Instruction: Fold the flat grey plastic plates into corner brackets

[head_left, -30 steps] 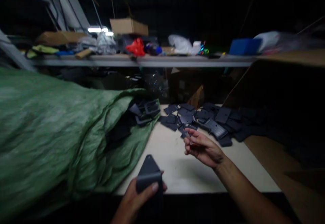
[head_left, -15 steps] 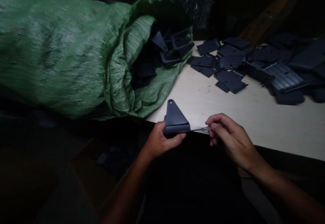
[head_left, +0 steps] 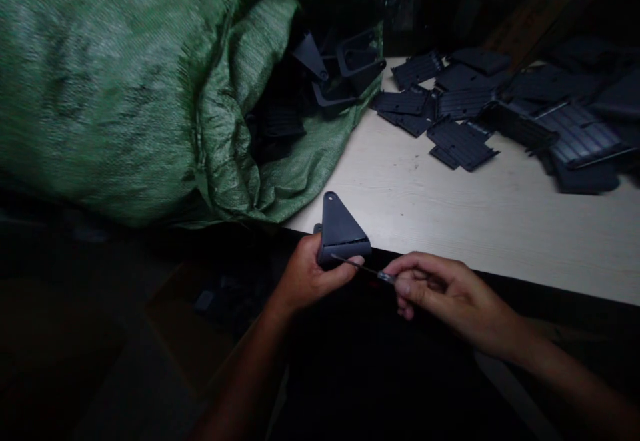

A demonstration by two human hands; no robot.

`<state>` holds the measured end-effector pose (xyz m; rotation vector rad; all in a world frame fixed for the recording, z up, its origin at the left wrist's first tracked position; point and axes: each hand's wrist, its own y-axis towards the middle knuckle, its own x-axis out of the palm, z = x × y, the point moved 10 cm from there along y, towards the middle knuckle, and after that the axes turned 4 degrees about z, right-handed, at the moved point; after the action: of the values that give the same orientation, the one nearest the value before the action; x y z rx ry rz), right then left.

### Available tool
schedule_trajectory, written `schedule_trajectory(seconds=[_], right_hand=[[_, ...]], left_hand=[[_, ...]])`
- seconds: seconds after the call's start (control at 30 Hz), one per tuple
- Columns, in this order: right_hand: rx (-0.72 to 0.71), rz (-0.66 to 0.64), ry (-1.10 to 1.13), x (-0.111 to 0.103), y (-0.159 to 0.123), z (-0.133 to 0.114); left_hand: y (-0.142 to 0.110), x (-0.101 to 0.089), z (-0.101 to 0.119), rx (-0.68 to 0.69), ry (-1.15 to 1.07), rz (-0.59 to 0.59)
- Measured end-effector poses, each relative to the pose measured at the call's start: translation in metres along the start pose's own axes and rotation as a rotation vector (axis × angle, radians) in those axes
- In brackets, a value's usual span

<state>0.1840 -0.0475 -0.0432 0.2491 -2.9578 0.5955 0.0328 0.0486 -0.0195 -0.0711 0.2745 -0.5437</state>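
Observation:
My left hand [head_left: 313, 274] is closed around the lower end of a dark grey triangular plastic bracket [head_left: 340, 222], held upright at the table's front edge. A small hole shows at the bracket's pointed top. In the closed fingers of my right hand [head_left: 435, 288] is a thin screwdriver [head_left: 386, 276] with a clear handle. Its slim shaft slants up to the left across my left thumb, and the tip lies at the front face of the bracket's base. Whether the tip presses on the plastic I cannot tell.
A large green woven sack [head_left: 115, 94] lies at the left, its mouth open on more dark brackets [head_left: 335, 101]. Flat ribbed dark plates [head_left: 463, 141] are heaped on the pale table [head_left: 400, 208] toward the right. Below left is a dim cardboard box [head_left: 175, 328].
My right hand and the screwdriver have moved down and left. The shaft, nearly level along the bracket's lower edge before, now slants across its front. The bracket has shifted slightly left.

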Motion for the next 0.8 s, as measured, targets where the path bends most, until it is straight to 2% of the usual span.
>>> schedule_trajectory(seconds=[0.13,0.27,0.33,0.43,0.5,0.57,0.67,0.8], right_hand=[[0.013,-0.172,-0.087,0.023,-0.006,0.001],[0.076,-0.333,0.092,0.04,-0.008,-0.003],[0.094,-0.3,0.178,0.034,-0.004,-0.008],[0.05,-0.15,0.176,0.014,0.001,-0.02],[0.013,-0.058,0.06,0.001,0.001,-0.029],[-0.046,0.005,-0.153,-0.006,-0.002,-0.04],[-0.15,0.006,-0.444,-0.001,-0.006,-0.057],[-0.273,-0.005,-0.621,0.011,-0.005,-0.074]], left_hand=[[0.002,0.004,0.005,0.033,0.036,-0.019],[0.003,0.006,0.013,0.122,0.112,-0.054],[0.001,0.004,0.017,0.19,0.148,-0.063],[-0.003,0.003,0.024,0.299,0.16,-0.104],[-0.006,0.003,0.029,0.359,0.166,-0.137],[-0.008,0.003,0.032,0.387,0.192,-0.16],[-0.01,0.0,0.036,0.408,0.245,-0.162],[-0.011,-0.007,0.045,0.471,0.333,-0.123]])
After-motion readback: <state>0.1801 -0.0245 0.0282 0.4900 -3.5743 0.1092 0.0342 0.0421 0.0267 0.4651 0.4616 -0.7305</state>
